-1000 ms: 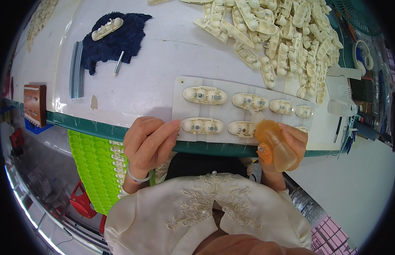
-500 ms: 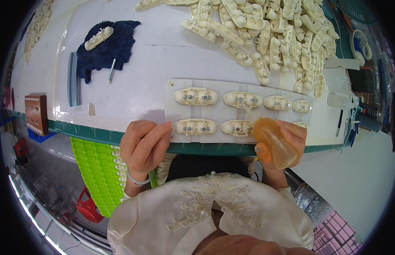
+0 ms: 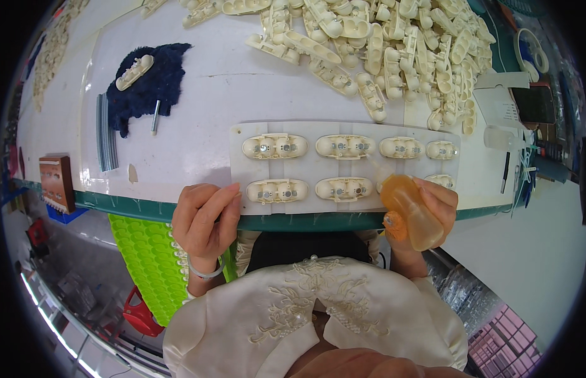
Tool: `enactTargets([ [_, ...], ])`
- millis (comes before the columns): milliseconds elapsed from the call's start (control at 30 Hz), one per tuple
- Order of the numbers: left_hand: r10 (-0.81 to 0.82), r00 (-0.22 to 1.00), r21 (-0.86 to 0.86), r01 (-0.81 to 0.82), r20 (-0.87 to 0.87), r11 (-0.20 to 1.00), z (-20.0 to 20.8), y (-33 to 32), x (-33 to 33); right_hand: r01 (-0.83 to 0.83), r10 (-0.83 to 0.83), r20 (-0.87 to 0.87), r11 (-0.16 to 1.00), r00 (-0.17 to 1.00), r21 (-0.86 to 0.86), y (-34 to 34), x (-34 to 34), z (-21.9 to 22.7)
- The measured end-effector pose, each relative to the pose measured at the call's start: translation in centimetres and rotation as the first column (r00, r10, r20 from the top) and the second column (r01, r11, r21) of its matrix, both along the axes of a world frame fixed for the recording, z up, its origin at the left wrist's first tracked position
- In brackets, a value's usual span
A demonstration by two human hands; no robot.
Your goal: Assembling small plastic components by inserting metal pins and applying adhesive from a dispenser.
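Over the lower row of the white tray [image 3: 293, 169], an amber bottle [image 3: 403, 195] leans, wrapped by the right hand [image 3: 441, 206]. It now hides most of the third cream casing [image 3: 382, 184]; earlier it covered the second one's right end. At the tray's left edge, the left hand [image 3: 206, 217] has bent fingers; whether they pinch anything cannot be told. Farther right, any print on a white sheet [image 3: 496, 108] is unreadably small.

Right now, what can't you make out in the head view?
All head view:
Third near-row cream part: mostly hidden by the amber bottle.
Right hand: fingers partly hidden by the bottle.
Left hand: contact with white tray, too small to tell.
Cream pile: cut off by upper edge.
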State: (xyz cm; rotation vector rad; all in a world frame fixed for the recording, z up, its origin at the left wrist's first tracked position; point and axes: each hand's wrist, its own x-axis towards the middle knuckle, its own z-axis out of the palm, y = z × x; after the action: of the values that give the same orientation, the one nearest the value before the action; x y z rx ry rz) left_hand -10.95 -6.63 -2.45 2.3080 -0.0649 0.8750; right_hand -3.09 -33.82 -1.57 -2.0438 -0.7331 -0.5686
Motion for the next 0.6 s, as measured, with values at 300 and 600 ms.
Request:
enactTargets([
  [300, 0.014, 1.0, -0.002, -0.014, -0.022, 1.0, 0.1, -0.2, 0.0, 0.043, -0.044, 0.016, 0.999, 0.999, 0.029, -0.9, -0.4, -0.3],
  [600, 0.023, 0.999, 0.008, -0.023, -0.034, 1.0, 0.0, -0.3, 0.0, -0.004, 0.003, -0.011, 0.996, 1.0, -0.089, -1.2, -0.2, 0.0],
])
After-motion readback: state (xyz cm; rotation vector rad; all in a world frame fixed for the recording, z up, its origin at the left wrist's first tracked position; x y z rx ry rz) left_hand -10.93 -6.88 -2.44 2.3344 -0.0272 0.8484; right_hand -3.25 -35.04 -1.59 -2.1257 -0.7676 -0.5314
